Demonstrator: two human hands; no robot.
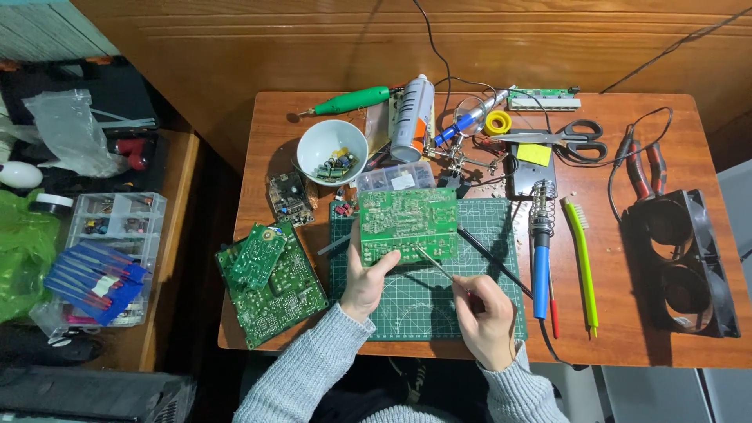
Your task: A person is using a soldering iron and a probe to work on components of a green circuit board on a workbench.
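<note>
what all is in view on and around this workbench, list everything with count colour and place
circuit board: 1, green, held over the cutting mat
tweezers: 1, metal, tip on that board
cutting mat: 1, green, table centre
loose boards: 2, green, stacked left of the mat
bowl: 1, white, small parts inside, back left
spray can: 1, white, lying at the back
soldering iron: 1, blue handle, right of the mat
brush: 1, yellow-green, beside the iron
scissors: 1, black handles, back right
fans: 2, black, right edge
parts box: 1, clear, side table
left hand: grips the board's lower edge
right hand: grips the tweezers
</note>
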